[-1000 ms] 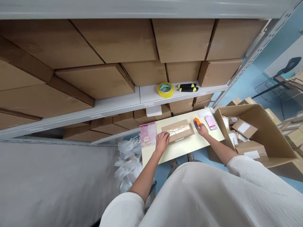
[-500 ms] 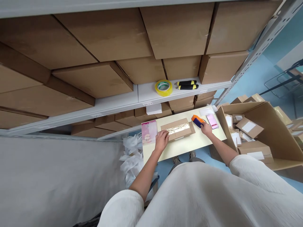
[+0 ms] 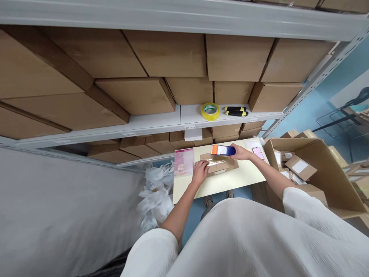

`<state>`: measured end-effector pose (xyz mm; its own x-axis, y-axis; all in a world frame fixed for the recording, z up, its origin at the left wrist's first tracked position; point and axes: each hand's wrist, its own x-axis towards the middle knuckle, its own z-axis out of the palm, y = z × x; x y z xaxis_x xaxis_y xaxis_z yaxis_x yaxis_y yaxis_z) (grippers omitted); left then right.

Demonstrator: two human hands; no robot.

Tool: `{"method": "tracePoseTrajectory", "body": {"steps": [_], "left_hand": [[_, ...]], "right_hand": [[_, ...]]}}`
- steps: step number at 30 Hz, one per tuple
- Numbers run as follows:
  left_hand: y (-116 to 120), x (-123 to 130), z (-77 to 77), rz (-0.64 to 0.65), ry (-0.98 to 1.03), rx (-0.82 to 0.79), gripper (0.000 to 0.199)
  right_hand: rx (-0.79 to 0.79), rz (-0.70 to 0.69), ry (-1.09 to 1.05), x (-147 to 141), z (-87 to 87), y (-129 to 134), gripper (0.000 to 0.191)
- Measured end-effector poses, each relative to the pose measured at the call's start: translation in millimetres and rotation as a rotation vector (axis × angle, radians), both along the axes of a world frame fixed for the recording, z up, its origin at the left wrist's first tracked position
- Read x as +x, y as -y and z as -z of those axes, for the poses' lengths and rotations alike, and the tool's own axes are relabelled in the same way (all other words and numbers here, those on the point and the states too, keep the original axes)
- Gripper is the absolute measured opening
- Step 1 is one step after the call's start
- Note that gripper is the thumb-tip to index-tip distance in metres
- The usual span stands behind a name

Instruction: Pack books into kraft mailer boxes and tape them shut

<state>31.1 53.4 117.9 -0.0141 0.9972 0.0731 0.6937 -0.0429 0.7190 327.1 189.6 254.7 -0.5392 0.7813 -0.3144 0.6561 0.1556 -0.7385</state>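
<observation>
The cardboard parcel (image 3: 219, 164) is held flat on the cream desk (image 3: 245, 177) under the open grip of the left hand (image 3: 200, 171), fingers spread for steadiness, while an orange-and-blue tape dispenser (image 3: 223, 150) is clasped closed in the right hand (image 3: 240, 152) just above.

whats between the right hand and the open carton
In the head view, a pink card lies on the desk between the right hand, which holds a tape dispenser, and the open carton.

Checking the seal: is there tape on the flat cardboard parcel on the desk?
Yes, on: clear tape runs lengthwise across the parcel, reaching the left hand.
</observation>
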Motion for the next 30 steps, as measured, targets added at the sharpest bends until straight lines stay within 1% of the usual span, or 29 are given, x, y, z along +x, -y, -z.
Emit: {"method": "tracePoseTrajectory", "body": {"steps": [2, 4, 8, 10, 13, 16, 20, 24, 27, 30], "left_hand": [[-0.9, -0.1, 0.7, -0.003, 0.019, -0.001, 0.032], [-2.0, -1.8, 0.9, 0.014, 0.044, -0.005, 0.033], [-4.3, -6.0, 0.9, 0.065, 0.106, 0.001, 0.034], [-5.9, -6.6, 0.1, 0.053, 0.131, -0.008, 0.034], [-10.9, -5.3, -3.7, -0.031, 0.182, -0.062, 0.036], [-19.8, -3.4, -10.7, -0.122, 0.298, -0.130, 0.035], [-34.1, 2.3, -19.5, -0.203, 0.560, -0.238, 0.031], [-44.5, 14.2, -25.9, -0.298, 0.869, -0.395, 0.034], [-48.8, 21.5, -30.7, -0.355, 0.977, -0.399, 0.040], [-50.9, 23.6, -35.0, -0.408, 0.990, -0.368, 0.044]], "right_hand": [[-0.033, -0.080, 0.019, -15.8, -0.1, 0.5, 0.048], [-0.025, -0.132, 0.081, -25.6, 1.5, 0.5, 0.048], [0.037, -0.172, 0.231, -30.8, 6.3, -1.1, 0.047], [0.060, -0.180, 0.267, -29.5, 9.2, -2.1, 0.045], [0.087, -0.188, 0.279, -26.5, 14.9, -3.2, 0.044], [0.104, -0.179, 0.274, -24.2, 21.8, -3.7, 0.043], [0.127, -0.173, 0.253, -22.3, 29.5, -3.9, 0.044], [0.136, -0.187, 0.245, -20.5, 31.2, -4.0, 0.046], [0.142, -0.218, 0.271, -19.6, 29.1, -3.9, 0.042], [0.182, -0.271, 0.324, -20.6, 25.6, -3.7, 0.037]]}}
